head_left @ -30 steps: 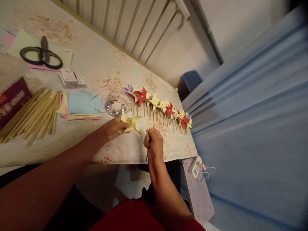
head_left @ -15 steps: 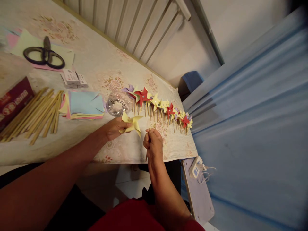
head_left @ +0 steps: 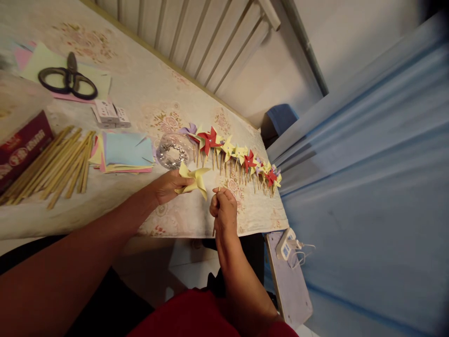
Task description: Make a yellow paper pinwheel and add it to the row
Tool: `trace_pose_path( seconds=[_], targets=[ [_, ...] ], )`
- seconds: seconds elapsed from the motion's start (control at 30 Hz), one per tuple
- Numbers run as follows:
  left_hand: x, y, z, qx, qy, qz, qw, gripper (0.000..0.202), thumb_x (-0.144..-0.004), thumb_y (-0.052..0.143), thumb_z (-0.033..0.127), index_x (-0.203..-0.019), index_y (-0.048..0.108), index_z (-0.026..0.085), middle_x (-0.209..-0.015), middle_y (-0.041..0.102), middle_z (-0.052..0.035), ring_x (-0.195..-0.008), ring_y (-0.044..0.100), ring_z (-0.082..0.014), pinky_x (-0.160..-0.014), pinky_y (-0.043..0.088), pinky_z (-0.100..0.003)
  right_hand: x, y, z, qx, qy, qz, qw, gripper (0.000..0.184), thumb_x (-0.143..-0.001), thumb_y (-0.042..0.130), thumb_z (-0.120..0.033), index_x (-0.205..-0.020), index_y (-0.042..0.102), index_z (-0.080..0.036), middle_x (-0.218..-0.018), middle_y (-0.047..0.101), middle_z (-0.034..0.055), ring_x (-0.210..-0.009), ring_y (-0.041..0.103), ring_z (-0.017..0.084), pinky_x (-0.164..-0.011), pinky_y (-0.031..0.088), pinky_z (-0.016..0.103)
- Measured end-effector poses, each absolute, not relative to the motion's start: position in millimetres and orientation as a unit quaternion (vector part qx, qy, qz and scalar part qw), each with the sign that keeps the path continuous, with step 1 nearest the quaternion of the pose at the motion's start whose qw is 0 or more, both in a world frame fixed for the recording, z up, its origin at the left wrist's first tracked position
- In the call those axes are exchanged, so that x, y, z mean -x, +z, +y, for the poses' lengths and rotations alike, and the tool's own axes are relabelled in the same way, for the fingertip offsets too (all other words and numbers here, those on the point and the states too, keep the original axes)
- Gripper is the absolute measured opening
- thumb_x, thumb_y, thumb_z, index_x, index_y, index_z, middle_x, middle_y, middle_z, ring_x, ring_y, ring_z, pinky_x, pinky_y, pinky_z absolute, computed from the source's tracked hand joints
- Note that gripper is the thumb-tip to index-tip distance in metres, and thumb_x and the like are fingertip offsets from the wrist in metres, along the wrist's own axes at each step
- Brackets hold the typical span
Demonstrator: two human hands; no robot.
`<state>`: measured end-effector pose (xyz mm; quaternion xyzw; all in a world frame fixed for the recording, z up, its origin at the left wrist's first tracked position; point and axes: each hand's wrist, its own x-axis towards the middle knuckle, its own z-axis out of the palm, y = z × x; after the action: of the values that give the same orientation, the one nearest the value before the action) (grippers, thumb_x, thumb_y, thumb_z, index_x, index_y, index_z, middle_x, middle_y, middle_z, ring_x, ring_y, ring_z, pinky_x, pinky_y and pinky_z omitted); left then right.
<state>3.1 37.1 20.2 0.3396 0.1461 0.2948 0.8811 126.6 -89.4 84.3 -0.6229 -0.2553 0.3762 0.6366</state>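
Observation:
My left hand (head_left: 167,185) pinches a folded yellow paper pinwheel (head_left: 194,180) just above the table's near edge. My right hand (head_left: 222,209) is closed round a thin wooden stick (head_left: 214,228), held upright a little right of the pinwheel; the stick's lower end pokes out below the fist. Behind both hands a row of finished pinwheels (head_left: 234,153) in red, yellow and purple lies on the table (head_left: 140,93). A clear plastic dish of small shiny pins (head_left: 170,150) sits beside the row's left end.
Wooden sticks (head_left: 58,161) and a stack of coloured paper squares (head_left: 124,152) lie to the left. Scissors (head_left: 68,82) rest on paper sheets at the back. A red box (head_left: 19,147) and small white boxes (head_left: 110,114) are nearby. A power strip (head_left: 286,243) sits lower right.
The hands hold nearly the same pose. The view has drifted slightly, so the table items sit a little further right in the picture.

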Motion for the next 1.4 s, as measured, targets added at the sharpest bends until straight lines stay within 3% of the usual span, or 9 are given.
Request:
trace_pose_path(
  seconds=[1.07,1.4],
  targets=[
    [-2,19,35,-0.348,0.289,0.178,0.874,0.028,-0.055,0.09,0.023,-0.07,0.07,0.011,-0.067,0.065,-0.0029,-0.058,0.054,-0.0092,-0.054,0.041,-0.02,-132,83,-91,0.627,0.372,-0.258,0.634,0.018,-0.076,0.06,-0.038,-0.078,0.059,-0.02,-0.044,0.038,-0.0113,-0.036,0.018,0.005,-0.039,0.01,0.021],
    [10,13,19,-0.357,0.274,0.197,0.871,0.022,-0.062,0.084,0.023,-0.077,0.072,0.012,-0.072,0.07,-0.0041,-0.061,0.057,-0.0114,-0.057,0.045,-0.021,-140,77,-93,0.637,0.368,-0.263,0.624,0.018,-0.072,0.061,-0.034,-0.081,0.064,-0.018,-0.047,0.044,-0.0099,-0.038,0.023,0.005,-0.04,0.013,0.02]
  ],
)
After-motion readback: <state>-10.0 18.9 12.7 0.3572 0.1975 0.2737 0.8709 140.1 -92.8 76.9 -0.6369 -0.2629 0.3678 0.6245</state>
